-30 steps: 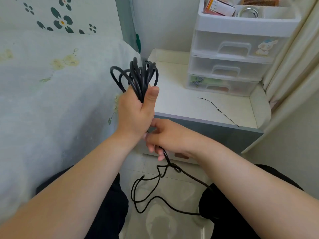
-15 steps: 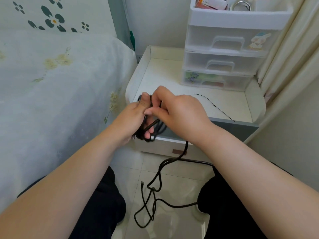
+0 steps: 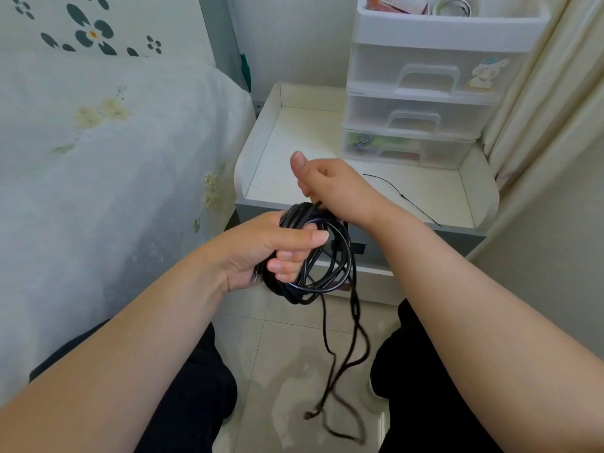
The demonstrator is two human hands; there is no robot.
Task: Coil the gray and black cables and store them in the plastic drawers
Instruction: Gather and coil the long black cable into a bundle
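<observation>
My left hand (image 3: 274, 246) grips a bundle of black cable (image 3: 330, 273) wound into several loops, in front of the nightstand's edge. My right hand (image 3: 330, 188) is just above the coil with its fingers curled round a strand that runs down into the loops, thumb pointing up. The cable's loose tail (image 3: 346, 364) hangs to the tiled floor between my knees, its plug end near the floor. The clear plastic drawers (image 3: 421, 103) stand at the back right of the nightstand, all three closed. No gray cable is in view.
A thin black cable tie (image 3: 402, 197) lies on the white nightstand top (image 3: 294, 142). A bed with a pale floral cover (image 3: 98, 165) fills the left. A cream curtain (image 3: 555, 109) hangs on the right. The drawer unit's open top tray (image 3: 457, 14) holds small items.
The coil has swung down and opened out below my left hand. My right hand rose above the coil, drawing more cable up; the tail on the floor is shorter and straighter.
</observation>
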